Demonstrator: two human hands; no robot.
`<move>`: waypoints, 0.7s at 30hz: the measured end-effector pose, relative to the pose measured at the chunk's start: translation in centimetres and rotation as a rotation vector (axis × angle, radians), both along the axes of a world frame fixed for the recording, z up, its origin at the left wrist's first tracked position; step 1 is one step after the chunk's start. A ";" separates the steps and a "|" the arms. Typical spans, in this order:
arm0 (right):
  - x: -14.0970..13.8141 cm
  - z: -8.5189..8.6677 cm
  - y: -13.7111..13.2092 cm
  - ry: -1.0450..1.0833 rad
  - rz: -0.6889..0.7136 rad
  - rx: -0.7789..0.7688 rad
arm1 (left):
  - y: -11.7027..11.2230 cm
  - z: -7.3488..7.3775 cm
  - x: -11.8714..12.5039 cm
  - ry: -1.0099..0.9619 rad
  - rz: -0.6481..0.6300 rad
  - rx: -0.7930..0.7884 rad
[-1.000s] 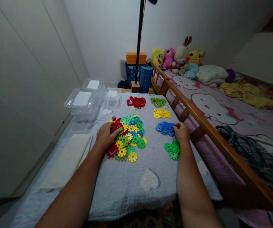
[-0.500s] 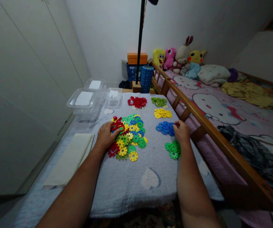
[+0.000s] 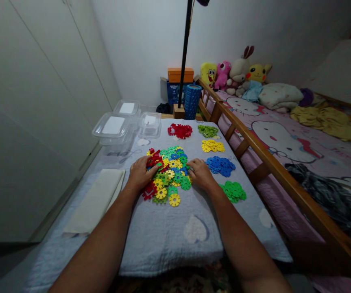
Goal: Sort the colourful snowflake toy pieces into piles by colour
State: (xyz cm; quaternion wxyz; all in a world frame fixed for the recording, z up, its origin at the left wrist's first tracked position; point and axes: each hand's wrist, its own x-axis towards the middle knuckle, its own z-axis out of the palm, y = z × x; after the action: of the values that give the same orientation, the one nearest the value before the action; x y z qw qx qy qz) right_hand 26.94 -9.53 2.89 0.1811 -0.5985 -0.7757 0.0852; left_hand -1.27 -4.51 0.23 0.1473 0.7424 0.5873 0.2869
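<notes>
A mixed heap of notched plastic building discs (image 3: 174, 200) and square pieces in red, yellow, green and blue lies mid-table. At its left edge rests my left hand (image 3: 140, 173), open, thumb apart from the fingers, over red pieces (image 3: 156, 159). My right hand (image 3: 200, 173) is at the heap's right edge, fingers curled together by green and blue discs; what they pinch is hidden. Beyond it lie single-colour piles: blue discs (image 3: 221, 165), green discs (image 3: 234, 191), yellow discs (image 3: 212, 145), light green pieces (image 3: 208, 130) and red pieces (image 3: 179, 130).
Lidded clear plastic boxes (image 3: 112, 125) with white labels stand at the back left. A folded cream cloth (image 3: 97, 201) lies left of my left forearm. Along the right side runs a wooden bed rail (image 3: 242, 134). A black pole (image 3: 184, 57) rises behind the table.
My right hand has left the blue pile and moved left to the mixed heap. My left hand stays on the heap. The view has shifted slightly.
</notes>
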 end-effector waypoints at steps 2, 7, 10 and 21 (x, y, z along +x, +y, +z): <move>-0.6 -0.3 0.0 -0.029 0.010 -0.015 | 0.0 0.1 0.0 -0.006 -0.005 -0.012; -0.9 -0.9 0.0 -0.029 0.010 -0.022 | -0.1 0.2 0.1 -0.011 -0.013 -0.022; -0.8 -1.0 0.2 0.021 0.004 -0.021 | 0.0 0.1 0.0 -0.007 -0.019 -0.010; 3.2 1.0 0.2 0.383 -0.201 0.038 | 0.1 -0.1 -0.1 0.027 -0.018 -0.021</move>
State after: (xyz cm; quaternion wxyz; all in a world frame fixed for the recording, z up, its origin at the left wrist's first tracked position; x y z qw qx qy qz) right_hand 30.13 -9.31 3.86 0.3441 -0.6422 -0.6650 0.1644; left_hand -1.33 -4.40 0.13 0.1498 0.7498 0.5856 0.2691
